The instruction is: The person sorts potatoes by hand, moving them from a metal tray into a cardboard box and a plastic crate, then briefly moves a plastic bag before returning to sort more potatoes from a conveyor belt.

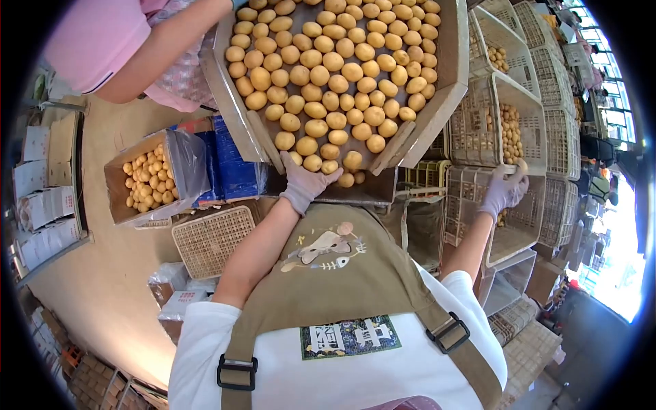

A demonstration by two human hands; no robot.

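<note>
My left hand (306, 183), in a pale glove, rests at the narrow front mouth of the sorting tray (447, 109). Its thumb and a finger are spread apart against the nearest potatoes (329, 167), and it grips none that I can see. Over on the right, my gloved right hand (504, 191) is closed on a single potato (522, 166) above the rim of a plastic crate (509, 236). Many round yellow potatoes (335, 82) cover the tray. A few lie below its mouth, in front of my apron (321, 287).
Stacked crates (471, 102) line the right side, some holding potatoes. A lined box of potatoes (149, 179) stands at left, near an upturned crate (213, 239) and a blue-wrapped box (236, 160). A co-worker's arm (164, 51) reaches over the tray's far left side.
</note>
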